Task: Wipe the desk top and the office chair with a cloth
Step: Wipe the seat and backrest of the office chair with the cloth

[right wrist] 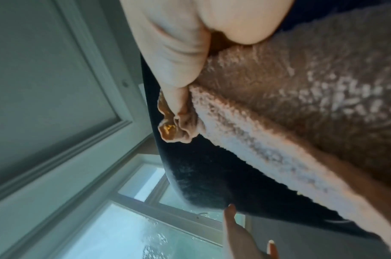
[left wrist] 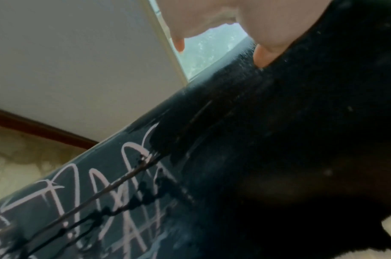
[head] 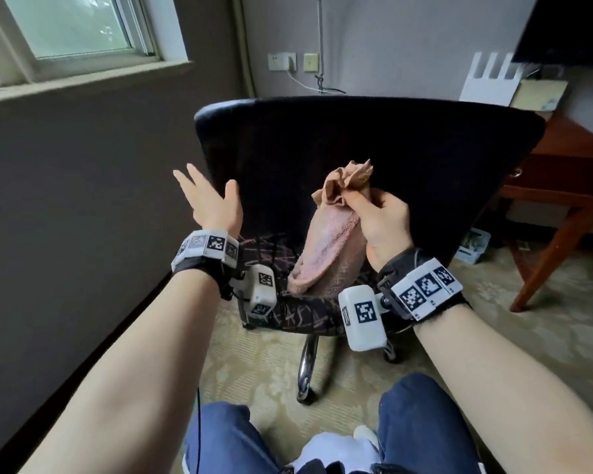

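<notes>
Cloth (head: 326,241), pink terry, hangs from your right hand (head: 382,220), whose fingers and thumb are curled tight round its gathered upper end; a bunched tuft stands above the fist, and the long folded tail drops below it onto the patterned seat (head: 288,313) of the office chair (head: 374,155). In the right wrist view your fingers (right wrist: 179,57) press the crumpled hem (right wrist: 174,129) against the rest of the towel, with the chair's dark backrest just behind.

Your left hand (head: 209,200) is spread wide, fingers straight and apart, palm turned toward the backrest's left edge. It holds nothing. From the head view it lies just beside that edge; whether it touches the fabric cannot be told. In the left wrist view a fingertip (left wrist: 263,57) lies at the dark upholstery.

Beyond your right hand, to its right, stands the wooden desk (head: 562,172), well apart from the cloth. Beyond your left hand, up and to its left, is a window (head: 72,25). Below both wrists lies patterned carpet (head: 254,364).
</notes>
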{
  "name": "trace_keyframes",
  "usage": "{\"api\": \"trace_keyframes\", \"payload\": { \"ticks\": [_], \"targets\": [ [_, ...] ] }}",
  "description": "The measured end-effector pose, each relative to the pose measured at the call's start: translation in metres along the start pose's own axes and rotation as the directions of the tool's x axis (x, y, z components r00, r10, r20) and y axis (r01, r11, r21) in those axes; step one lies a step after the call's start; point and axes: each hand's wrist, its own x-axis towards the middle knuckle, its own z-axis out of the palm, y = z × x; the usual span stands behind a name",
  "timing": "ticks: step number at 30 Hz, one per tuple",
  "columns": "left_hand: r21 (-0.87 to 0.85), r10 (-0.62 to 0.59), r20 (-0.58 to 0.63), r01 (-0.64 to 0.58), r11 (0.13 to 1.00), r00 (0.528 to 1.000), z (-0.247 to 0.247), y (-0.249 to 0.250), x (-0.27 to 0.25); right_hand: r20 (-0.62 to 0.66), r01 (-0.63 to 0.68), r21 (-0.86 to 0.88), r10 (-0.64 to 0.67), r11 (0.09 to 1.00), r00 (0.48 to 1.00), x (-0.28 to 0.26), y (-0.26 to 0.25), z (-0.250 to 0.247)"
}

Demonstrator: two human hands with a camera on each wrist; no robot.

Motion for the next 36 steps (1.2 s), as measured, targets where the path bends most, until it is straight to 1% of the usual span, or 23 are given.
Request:
{"api": "trace_keyframes", "payload": {
  "ticks": [2, 4, 6, 8, 9, 11, 13, 15, 17, 19, 23, 25, 26, 29, 32, 33, 34, 36],
  "targets": [
    [-0.148, -0.074, 0.066, 0.083, 0.985, 0.995, -0.005, 0.000, 0.015, -0.005, -0.051, 0.127, 0.053, 0.991, 0.999, 0.000, -0.003, 0.009],
    [-0.285, -0.110, 0.120, 0.140, 0.948, 0.987, -0.007, 0.002, 0.025, -0.043, -0.111, 0.212, 0.122, 0.971, 0.992, 0.001, -0.005, 0.015],
    [-0.341, -0.116, 0.156, 0.164, 0.926, 0.981, -0.007, 0.005, 0.032, -0.055, -0.150, 0.237, 0.168, 0.960, 0.984, 0.001, -0.005, 0.020],
    [-0.344, -0.130, 0.175, 0.184, 0.921, 0.976, -0.007, 0.006, 0.036, -0.008, -0.150, 0.212, 0.156, 0.966, 0.988, 0.000, -0.003, 0.025],
    [-0.354, -0.143, 0.185, 0.202, 0.913, 0.972, -0.008, 0.006, 0.036, 0.026, -0.130, 0.189, 0.127, 0.973, 0.992, -0.002, -0.002, 0.027],
    [-0.375, -0.149, 0.203, 0.217, 0.901, 0.968, -0.010, 0.003, 0.036, 0.088, -0.047, 0.133, 0.036, 0.990, 0.995, -0.006, -0.001, 0.029],
    [-0.359, -0.122, 0.221, 0.197, 0.912, 0.968, -0.013, 0.001, 0.034, 0.167, 0.057, 0.084, -0.071, 0.995, 0.983, -0.011, -0.002, 0.029],
    [-0.333, -0.086, 0.241, 0.165, 0.928, 0.967, -0.015, 0.000, 0.027, 0.224, 0.162, -0.026, -0.153, 0.986, 0.963, -0.016, -0.001, 0.029],
    [-0.339, -0.047, 0.263, 0.138, 0.931, 0.964, -0.016, 0.000, 0.018, 0.231, 0.284, -0.187, -0.239, 0.941, 0.943, -0.021, 0.001, 0.028],
    [-0.356, -0.005, 0.277, 0.107, 0.928, 0.961, -0.014, -0.004, 0.008, 0.250, 0.387, -0.297, -0.321, 0.873, 0.914, -0.026, 0.005, 0.026],
    [-0.335, 0.102, 0.294, 0.002, 0.942, 0.950, -0.012, -0.010, -0.007, 0.267, 0.472, -0.389, -0.394, 0.791, 0.879, -0.031, 0.019, 0.018],
    [-0.352, 0.128, 0.316, -0.009, 0.936, 0.940, -0.010, -0.011, -0.012, 0.266, 0.504, -0.417, -0.429, 0.757, 0.864, -0.030, 0.027, 0.013],
    [-0.383, 0.135, 0.335, 0.004, 0.924, 0.933, -0.010, -0.011, -0.014, 0.267, 0.521, -0.433, -0.447, 0.736, 0.854, -0.031, 0.030, 0.012],
    [-0.486, 0.154, 0.403, 0.068, 0.872, 0.902, -0.009, -0.008, -0.021, 0.293, 0.584, -0.527, -0.513, 0.618, 0.807, -0.034, 0.038, 0.011],
    [-0.524, 0.156, 0.456, 0.123, 0.843, 0.876, -0.006, -0.004, -0.028, 0.303, 0.640, -0.610, -0.608, 0.468, 0.734, -0.038, 0.046, 0.014],
    [-0.516, 0.143, 0.468, 0.138, 0.846, 0.872, -0.003, -0.005, -0.030, 0.298, 0.659, -0.609, -0.642, 0.442, 0.706, -0.038, 0.049, 0.016],
    [-0.497, 0.119, 0.481, 0.158, 0.853, 0.869, 0.000, -0.007, -0.033, 0.286, 0.672, -0.597, -0.666, 0.438, 0.689, -0.036, 0.054, 0.020],
    [-0.411, 0.061, 0.543, 0.202, 0.889, 0.838, 0.007, -0.015, -0.036, 0.257, 0.687, -0.571, -0.696, 0.450, 0.670, -0.029, 0.064, 0.028]
  ]
}}
